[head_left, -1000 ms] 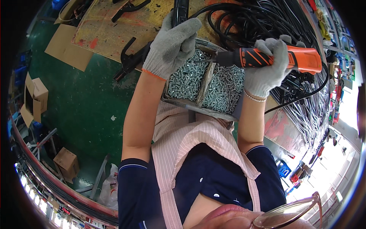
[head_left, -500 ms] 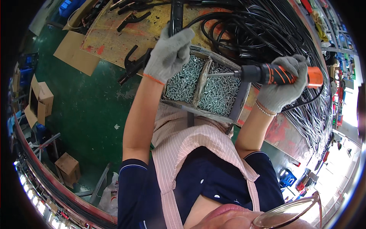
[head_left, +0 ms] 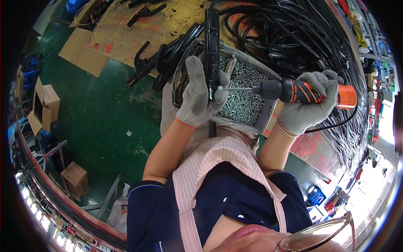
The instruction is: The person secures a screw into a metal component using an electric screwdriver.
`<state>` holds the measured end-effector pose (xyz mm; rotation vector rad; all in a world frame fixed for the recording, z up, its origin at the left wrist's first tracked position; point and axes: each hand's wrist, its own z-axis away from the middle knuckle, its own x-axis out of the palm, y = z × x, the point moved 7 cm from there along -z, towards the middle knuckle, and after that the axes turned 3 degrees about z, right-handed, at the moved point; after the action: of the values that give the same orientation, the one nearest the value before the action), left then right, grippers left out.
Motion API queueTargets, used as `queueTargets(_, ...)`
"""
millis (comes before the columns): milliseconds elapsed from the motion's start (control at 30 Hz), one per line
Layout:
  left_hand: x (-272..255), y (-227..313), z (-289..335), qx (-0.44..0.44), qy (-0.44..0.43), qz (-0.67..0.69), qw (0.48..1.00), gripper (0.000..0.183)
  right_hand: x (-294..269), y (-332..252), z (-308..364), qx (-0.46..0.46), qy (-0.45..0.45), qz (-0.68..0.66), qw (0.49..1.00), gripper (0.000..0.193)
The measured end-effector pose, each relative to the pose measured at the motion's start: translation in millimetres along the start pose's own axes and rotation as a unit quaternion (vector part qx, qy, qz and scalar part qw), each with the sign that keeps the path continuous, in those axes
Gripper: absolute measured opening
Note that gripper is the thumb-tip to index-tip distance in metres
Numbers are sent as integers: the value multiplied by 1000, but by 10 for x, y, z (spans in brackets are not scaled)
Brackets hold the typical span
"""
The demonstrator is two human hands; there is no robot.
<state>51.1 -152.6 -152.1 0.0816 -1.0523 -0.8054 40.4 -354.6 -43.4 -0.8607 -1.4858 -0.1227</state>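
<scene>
My gloved left hand (head_left: 197,94) is closed around a black tubular handle (head_left: 212,38), held upright in front of me over the screw box. A cable runs from the handle's far end. My gloved right hand (head_left: 312,98) grips an orange-and-black electric screwdriver (head_left: 300,91) lying level. Its long bit (head_left: 241,89) points left, and the tip meets the handle's side by my left fingertips. A small screw seems to sit at that tip, but it is too small to be sure. Beneath, a divided box (head_left: 262,122) holds many silver screws (head_left: 245,103); my left hand hides part of the left compartment.
Black clamp-like holders (head_left: 178,52) lie left of the box on the stained yellow table (head_left: 113,31). Coiled black cables (head_left: 273,33) fill the far right, with bundled wires (head_left: 344,138) hanging over the right side. Cardboard (head_left: 84,52) and boxes (head_left: 74,178) stand on the green floor.
My left hand has come nearer and to the right, bringing the black handle over the box to the bit's tip. The screwdriver has shifted slightly left and nearer. More holders show beside the box.
</scene>
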Motion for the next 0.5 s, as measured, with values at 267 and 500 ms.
queueTargets(267, -38, -31, -30, -21, -52, 52, 997, 72, 61, 120, 47, -17, -31, 53, 998, 17)
queueTargets(500, -72, -43, -22, -13, -47, 16, 999, 73, 62, 156, 103, -43, -11, 106, 993, 23)
